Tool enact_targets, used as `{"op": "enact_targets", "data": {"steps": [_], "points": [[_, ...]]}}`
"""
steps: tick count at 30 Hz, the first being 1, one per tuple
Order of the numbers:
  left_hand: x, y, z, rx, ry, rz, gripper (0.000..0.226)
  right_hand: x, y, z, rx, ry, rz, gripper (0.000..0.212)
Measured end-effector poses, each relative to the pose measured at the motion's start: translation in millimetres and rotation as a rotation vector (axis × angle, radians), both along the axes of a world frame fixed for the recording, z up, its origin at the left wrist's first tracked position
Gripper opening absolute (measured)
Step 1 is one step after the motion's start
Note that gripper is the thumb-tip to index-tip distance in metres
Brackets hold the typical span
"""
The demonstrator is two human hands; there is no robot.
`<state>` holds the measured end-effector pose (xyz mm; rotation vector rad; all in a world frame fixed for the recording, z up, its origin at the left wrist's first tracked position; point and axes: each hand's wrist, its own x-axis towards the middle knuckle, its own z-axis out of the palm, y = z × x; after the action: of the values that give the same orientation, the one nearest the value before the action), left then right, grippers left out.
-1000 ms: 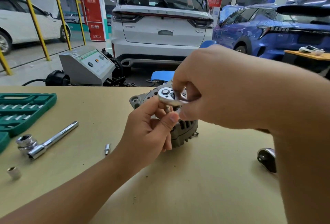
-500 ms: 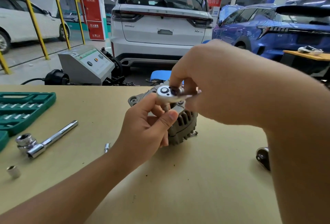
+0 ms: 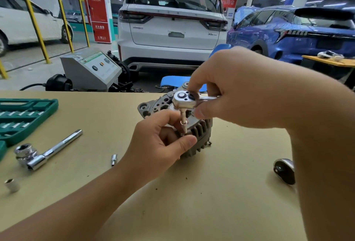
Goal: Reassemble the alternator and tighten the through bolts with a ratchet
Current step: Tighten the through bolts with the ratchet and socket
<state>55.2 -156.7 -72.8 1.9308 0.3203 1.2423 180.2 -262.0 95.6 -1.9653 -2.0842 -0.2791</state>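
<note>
A grey finned alternator (image 3: 200, 135) stands on the tan table (image 3: 211, 202) in the middle of the view. Above it is a chrome ratchet (image 3: 185, 100) with a thin socket extension (image 3: 183, 123) pointing down onto the alternator's rim. My right hand (image 3: 240, 87) grips the ratchet by its head and handle, thumb under the head. My left hand (image 3: 161, 144) curls round the alternator's near side, its fingertips pinched at the foot of the extension. The bolt under the socket is hidden.
A green socket case (image 3: 23, 118) lies at the left edge. Near it are a chrome T-bar with a large socket (image 3: 44, 154), a loose socket (image 3: 12, 184) and a small bit (image 3: 114, 159). A black-and-chrome part (image 3: 284, 171) lies at the right. Parked cars and a grey machine (image 3: 90, 70) stand beyond the table.
The ratchet head has lifted slightly, so the extension under it now shows. My left fingers stay at its foot on the alternator.
</note>
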Motion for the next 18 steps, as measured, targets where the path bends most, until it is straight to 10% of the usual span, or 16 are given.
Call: {"op": "enact_targets", "data": {"steps": [18], "points": [[-0.1, 2.9, 1.7, 0.026, 0.01, 0.121, 0.008, 25.3, 4.7, 4.6, 0.018, 0.196, 0.12, 0.017]]}}
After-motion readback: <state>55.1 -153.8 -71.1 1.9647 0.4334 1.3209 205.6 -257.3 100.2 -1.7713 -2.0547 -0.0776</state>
